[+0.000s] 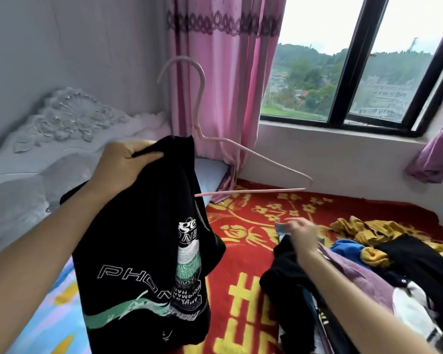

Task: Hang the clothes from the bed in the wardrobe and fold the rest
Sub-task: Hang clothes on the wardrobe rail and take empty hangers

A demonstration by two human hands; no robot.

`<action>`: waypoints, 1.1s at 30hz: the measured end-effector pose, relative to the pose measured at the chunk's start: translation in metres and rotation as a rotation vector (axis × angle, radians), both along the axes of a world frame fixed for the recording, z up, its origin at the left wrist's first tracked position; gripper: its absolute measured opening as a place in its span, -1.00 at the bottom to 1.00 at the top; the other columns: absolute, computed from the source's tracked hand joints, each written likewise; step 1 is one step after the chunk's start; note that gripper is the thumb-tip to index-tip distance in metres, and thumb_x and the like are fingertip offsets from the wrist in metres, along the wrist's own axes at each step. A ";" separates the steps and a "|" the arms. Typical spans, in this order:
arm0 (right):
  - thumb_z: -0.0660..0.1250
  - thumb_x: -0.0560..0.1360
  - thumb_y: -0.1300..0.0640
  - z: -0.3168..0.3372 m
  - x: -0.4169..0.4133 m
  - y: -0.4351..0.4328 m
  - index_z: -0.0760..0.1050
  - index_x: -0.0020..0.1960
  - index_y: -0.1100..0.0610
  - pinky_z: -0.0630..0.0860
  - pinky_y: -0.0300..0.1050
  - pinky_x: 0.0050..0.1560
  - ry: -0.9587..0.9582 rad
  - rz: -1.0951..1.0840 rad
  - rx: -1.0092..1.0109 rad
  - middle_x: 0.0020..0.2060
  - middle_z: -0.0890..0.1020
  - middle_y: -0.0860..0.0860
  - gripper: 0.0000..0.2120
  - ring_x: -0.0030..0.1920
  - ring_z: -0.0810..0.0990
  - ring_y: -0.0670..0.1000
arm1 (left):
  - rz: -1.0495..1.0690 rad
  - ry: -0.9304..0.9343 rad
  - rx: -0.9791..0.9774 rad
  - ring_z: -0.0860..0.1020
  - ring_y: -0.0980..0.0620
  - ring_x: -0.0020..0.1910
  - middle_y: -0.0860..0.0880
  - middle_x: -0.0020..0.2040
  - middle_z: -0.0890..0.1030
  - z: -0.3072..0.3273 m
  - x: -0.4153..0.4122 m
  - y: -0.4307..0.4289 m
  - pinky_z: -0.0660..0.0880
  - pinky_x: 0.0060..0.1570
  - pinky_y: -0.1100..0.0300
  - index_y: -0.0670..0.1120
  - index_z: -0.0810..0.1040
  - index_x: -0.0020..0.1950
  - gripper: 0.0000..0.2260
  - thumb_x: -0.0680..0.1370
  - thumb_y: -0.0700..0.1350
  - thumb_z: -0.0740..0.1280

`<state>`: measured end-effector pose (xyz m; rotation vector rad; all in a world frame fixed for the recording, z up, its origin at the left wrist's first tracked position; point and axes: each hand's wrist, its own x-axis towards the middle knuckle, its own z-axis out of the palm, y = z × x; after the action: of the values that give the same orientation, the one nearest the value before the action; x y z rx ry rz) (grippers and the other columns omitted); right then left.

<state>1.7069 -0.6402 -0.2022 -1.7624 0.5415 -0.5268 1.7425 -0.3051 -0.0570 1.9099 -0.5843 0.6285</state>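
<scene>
My left hand (123,166) grips the bunched top of a black printed T-shirt (143,264) and holds it up over the bed. A pink wire hanger (248,152) is partly inside the shirt; its hook and right arm stick out above and to the right. My right hand (301,232) is lower, over the clothes pile, pinching a small grey tag or piece of cloth at the top of a black garment (287,282) on the bed.
A heap of clothes (384,254) in yellow, blue, purple, black and white covers the bed's right side. The red and yellow blanket (246,264) lies under it. A white carved headboard (62,129) stands left, a pink curtain (228,72) and window (356,60) behind.
</scene>
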 end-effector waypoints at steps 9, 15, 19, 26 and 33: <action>0.40 0.33 0.33 0.002 -0.009 0.106 0.59 0.10 0.33 0.44 -0.12 0.16 -0.628 0.373 -0.948 0.05 0.64 0.15 -0.67 0.08 0.60 0.06 | 0.000 -0.030 -0.073 0.55 0.42 -0.29 0.39 -0.33 0.58 0.018 0.000 -0.018 0.40 -0.23 0.56 0.04 0.59 0.07 -0.76 0.49 -0.25 0.38; 0.57 0.11 -0.02 -0.014 -0.004 0.064 0.62 0.13 -0.07 0.43 -0.15 -0.20 -0.241 0.296 -1.462 -0.12 0.67 -0.19 -0.42 -0.22 0.61 -0.03 | 0.031 -0.060 -0.079 0.53 0.47 -0.31 0.43 -0.37 0.55 0.013 -0.003 -0.011 0.36 -0.28 0.60 0.03 0.58 0.06 -0.76 0.49 -0.26 0.38; 0.53 0.16 -0.10 -0.017 -0.010 0.049 0.59 0.11 -0.19 0.49 -0.20 -0.22 -0.304 0.391 -1.678 -0.23 0.62 -0.18 -0.48 -0.22 0.59 -0.05 | 0.039 -0.047 -0.111 0.54 0.45 -0.32 0.37 -0.34 0.58 0.012 -0.001 -0.007 0.37 -0.28 0.59 0.03 0.58 0.05 -0.76 0.48 -0.27 0.38; 0.51 0.10 -0.08 -0.016 -0.020 0.070 0.51 0.23 -0.17 0.51 -0.15 -0.16 -0.294 0.398 -1.733 -0.20 0.62 -0.14 -0.31 -0.19 0.60 -0.07 | 0.014 -0.054 -0.107 0.52 0.46 -0.35 0.30 -0.29 0.58 0.008 -0.003 -0.011 0.35 -0.28 0.60 0.05 0.59 -0.01 -0.77 0.48 -0.29 0.38; 0.52 0.23 -0.22 -0.011 -0.014 0.061 0.61 0.12 -0.09 0.47 -0.15 -0.14 -0.316 0.300 -1.668 -0.22 0.63 -0.11 -0.51 -0.21 0.61 -0.03 | 0.023 -0.033 -0.196 0.55 0.41 -0.33 0.29 -0.35 0.61 0.006 -0.005 0.003 0.39 -0.29 0.56 0.09 0.62 -0.07 -0.77 0.48 -0.26 0.38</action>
<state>1.6929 -0.5796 -0.2128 -3.0952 -0.6595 -1.1726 1.7378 -0.3023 -0.0506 1.7276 -0.5027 0.7072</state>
